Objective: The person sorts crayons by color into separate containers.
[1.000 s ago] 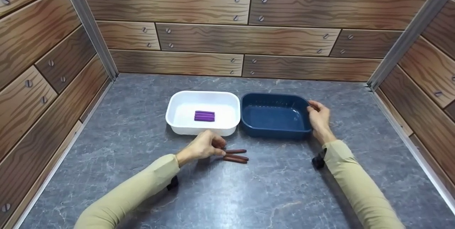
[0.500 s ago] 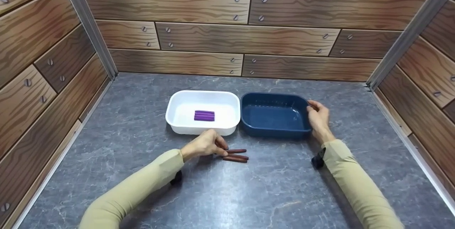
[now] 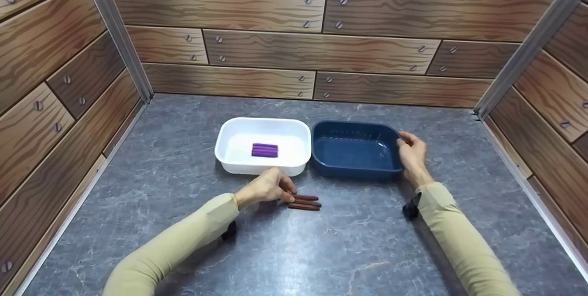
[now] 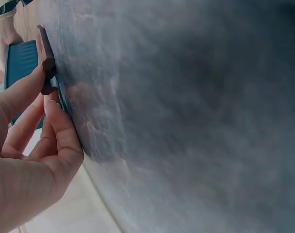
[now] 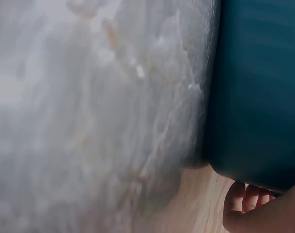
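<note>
Three thin brown sticks, resembling modelling clay, lie almost side by side on the tabletop in front of two dishes. My left hand pinches at their left ends with thumb and fingertips. In the left wrist view the thumb presses against the brown sticks, and the other fingers curl in below. My right hand holds the right end of the dark blue dish. From the right wrist, its curled fingers show against that dish's end wall.
Left of the blue dish, and right up against it, stands a white dish with several purple sticks in a row. The grey marbled tabletop is enclosed by wood-plank-patterned walls at the back and sides.
My left hand has shifted slightly right, and the brown sticks now lie closer together and more parallel. My right hand has stayed at the blue dish.
</note>
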`<state>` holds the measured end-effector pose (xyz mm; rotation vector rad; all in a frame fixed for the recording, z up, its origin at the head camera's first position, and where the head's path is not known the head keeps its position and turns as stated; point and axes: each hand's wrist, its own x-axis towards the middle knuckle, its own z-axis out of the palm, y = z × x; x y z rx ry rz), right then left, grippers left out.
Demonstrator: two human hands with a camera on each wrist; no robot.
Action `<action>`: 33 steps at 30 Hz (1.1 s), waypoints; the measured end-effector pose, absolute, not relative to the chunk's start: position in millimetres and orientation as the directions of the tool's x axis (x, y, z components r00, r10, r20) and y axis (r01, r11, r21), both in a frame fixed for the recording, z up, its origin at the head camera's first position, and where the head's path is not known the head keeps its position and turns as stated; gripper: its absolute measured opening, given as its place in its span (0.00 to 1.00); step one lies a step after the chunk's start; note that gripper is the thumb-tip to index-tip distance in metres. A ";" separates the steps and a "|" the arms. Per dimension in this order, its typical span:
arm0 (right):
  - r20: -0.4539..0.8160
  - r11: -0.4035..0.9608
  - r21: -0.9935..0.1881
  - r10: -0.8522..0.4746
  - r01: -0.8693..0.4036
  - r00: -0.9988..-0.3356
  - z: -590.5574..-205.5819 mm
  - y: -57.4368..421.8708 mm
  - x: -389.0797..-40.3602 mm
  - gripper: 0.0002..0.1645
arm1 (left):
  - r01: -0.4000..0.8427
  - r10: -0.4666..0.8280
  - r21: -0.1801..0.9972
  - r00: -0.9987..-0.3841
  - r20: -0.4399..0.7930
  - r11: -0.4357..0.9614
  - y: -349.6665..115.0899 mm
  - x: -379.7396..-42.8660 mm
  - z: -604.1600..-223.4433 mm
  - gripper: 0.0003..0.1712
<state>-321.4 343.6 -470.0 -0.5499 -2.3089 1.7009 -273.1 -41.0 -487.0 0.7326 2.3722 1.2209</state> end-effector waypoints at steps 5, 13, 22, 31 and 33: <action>-0.042 0.254 -0.954 0.413 0.159 -0.910 -470.5 345.4 -321.2 0.26 | 0.254 0.604 0.851 -0.792 -0.089 0.459 -40.7 -272.3 -486.3 0.06; -0.021 0.271 -0.951 0.415 0.146 -0.910 -473.1 345.0 -319.6 0.26 | 0.229 0.573 0.881 -0.817 -0.058 0.415 -43.1 -268.6 -484.3 0.07; -0.023 0.259 -0.955 0.425 0.146 -0.905 -472.4 345.8 -318.9 0.26 | 0.258 0.574 0.909 -0.819 0.025 0.328 -47.0 -268.8 -480.2 0.07; -0.028 0.235 -0.960 0.463 0.153 -0.886 -473.4 346.0 -319.5 0.24 | 0.262 0.561 0.917 -0.826 0.053 0.300 -40.7 -270.0 -469.7 0.06; -0.030 0.236 -0.959 0.466 0.157 -0.884 -473.6 346.1 -319.3 0.24 | 0.273 0.563 0.917 -0.824 0.066 0.290 -37.9 -270.8 -467.1 0.06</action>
